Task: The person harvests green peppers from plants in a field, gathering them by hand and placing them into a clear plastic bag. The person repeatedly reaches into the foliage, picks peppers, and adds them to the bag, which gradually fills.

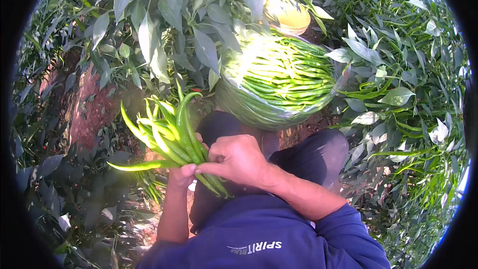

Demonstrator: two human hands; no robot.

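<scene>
A bunch of long green chili peppers [177, 134] fans out to the upper left in front of my chest. My left hand [183, 175] grips it from below, with most of its fingers hidden behind the peppers. My right hand [239, 158] reaches across from the right, its thumb and curled fingers closed on the same bunch close to the left thumb. A few pepper tips stick out below the two hands. Beyond my knees stands a clear plastic bag [261, 119], full of green chili peppers [287, 71] laid mostly side by side.
Behind the bag sits a yellow round container [289, 16], partly covered by leaves. Pepper plants [179, 18] crowd the far left, and more plants with hanging peppers [403, 153] line the right. Reddish soil [91, 112] shows at left. My bent knee [317, 157] is near the bag.
</scene>
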